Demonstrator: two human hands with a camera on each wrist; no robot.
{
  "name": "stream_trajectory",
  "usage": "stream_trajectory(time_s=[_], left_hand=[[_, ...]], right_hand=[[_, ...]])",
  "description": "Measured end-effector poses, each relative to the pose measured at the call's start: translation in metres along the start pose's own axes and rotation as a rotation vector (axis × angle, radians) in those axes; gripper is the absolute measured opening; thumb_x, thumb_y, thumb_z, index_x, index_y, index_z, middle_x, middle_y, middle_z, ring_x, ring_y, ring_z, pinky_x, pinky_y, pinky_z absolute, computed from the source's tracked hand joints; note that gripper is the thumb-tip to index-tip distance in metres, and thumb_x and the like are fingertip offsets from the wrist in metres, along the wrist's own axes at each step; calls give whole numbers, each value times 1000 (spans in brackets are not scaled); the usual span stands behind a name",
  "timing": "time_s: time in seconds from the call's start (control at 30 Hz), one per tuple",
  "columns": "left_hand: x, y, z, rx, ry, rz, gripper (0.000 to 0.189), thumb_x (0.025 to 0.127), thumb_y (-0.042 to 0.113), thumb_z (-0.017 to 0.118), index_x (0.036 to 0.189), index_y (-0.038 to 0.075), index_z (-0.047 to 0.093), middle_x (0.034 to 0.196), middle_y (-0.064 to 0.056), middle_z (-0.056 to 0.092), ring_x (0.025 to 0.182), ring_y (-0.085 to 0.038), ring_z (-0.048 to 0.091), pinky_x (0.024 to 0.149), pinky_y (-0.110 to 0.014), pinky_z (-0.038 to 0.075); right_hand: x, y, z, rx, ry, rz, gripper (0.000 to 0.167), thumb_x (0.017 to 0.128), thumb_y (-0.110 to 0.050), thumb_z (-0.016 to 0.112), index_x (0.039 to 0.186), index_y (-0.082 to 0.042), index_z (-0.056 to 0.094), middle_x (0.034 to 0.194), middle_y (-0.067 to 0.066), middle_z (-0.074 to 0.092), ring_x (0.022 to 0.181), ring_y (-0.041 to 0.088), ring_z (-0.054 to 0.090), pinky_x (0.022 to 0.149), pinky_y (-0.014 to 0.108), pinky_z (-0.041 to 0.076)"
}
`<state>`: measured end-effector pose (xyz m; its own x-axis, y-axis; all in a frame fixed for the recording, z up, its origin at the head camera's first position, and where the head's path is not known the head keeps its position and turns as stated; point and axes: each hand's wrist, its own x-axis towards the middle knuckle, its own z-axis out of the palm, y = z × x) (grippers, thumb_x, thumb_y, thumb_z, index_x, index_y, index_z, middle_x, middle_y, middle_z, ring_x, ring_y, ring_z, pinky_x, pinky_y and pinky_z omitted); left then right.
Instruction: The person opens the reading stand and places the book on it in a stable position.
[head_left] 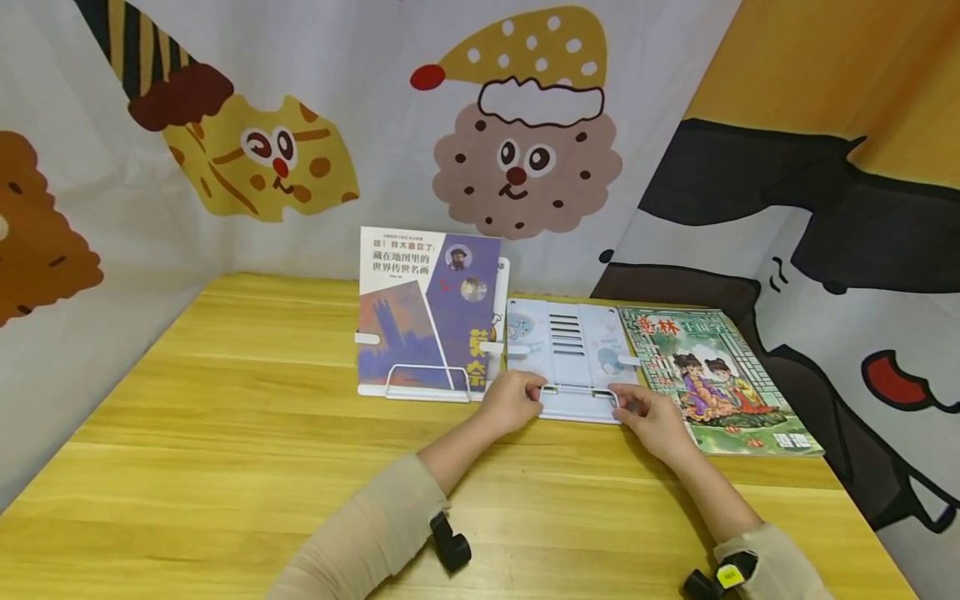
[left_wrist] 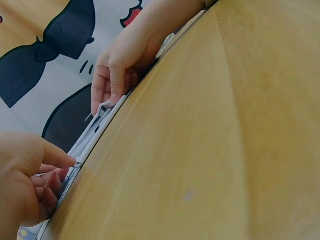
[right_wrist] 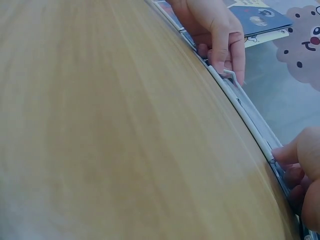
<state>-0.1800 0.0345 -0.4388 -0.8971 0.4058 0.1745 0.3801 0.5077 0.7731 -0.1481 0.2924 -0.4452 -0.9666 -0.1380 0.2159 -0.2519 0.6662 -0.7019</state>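
Note:
A pale blue-white book stand [head_left: 600,325] with slots down its middle lies flat on the table. Along its front runs a white wire bracket [head_left: 577,388]. My left hand [head_left: 512,402] pinches the bracket's left corner between thumb and fingers. At the opposite corner, my right hand [head_left: 656,421] pinches the wire the same way. The left wrist view shows the right thumb at the wire's bend [left_wrist: 106,104], low over the stand's front edge. From the right wrist, the left fingertips [right_wrist: 220,67] appear at the other bend [right_wrist: 230,74].
Left of the flat stand, a purple-and-white book [head_left: 390,250] leans upright on a second white stand [head_left: 504,287], held by its clips and front wire. A green illustrated magazine [head_left: 727,425] lies flat at the right. Behind the wooden table [head_left: 225,433] hangs a cartoon-printed curtain [head_left: 390,67].

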Motion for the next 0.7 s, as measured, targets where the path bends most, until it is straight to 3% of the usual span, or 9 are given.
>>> stream_trajectory(time_s=[0.43, 0.53, 0.7], left_hand=[[0, 1, 2, -67, -90, 1, 36, 76, -2, 72, 111, 4, 66, 76, 5, 58, 66, -6, 52, 64, -20, 45], [0, 0, 0, -94, -41, 21, 28, 78, -1, 71, 105, 3, 69, 75, 3, 61, 66, -7, 54, 63, -20, 47], [4, -3, -4, -150, 161, 102, 18, 80, -3, 67, 98, -1, 72, 75, -5, 66, 64, -12, 57, 60, -20, 48]], right_hand=[[-7, -1, -8, 62, -67, -1, 28, 84, 5, 69, 111, 0, 61, 83, 8, 55, 56, 10, 40, 51, 25, 36], [-7, 0, -9, 40, -32, -18, 25, 86, 0, 69, 110, -2, 64, 84, 7, 59, 55, 10, 45, 47, 24, 38], [-1, 2, -11, -4, 141, -42, 20, 89, -8, 69, 108, -3, 69, 86, 9, 65, 55, 9, 50, 42, 23, 39]])
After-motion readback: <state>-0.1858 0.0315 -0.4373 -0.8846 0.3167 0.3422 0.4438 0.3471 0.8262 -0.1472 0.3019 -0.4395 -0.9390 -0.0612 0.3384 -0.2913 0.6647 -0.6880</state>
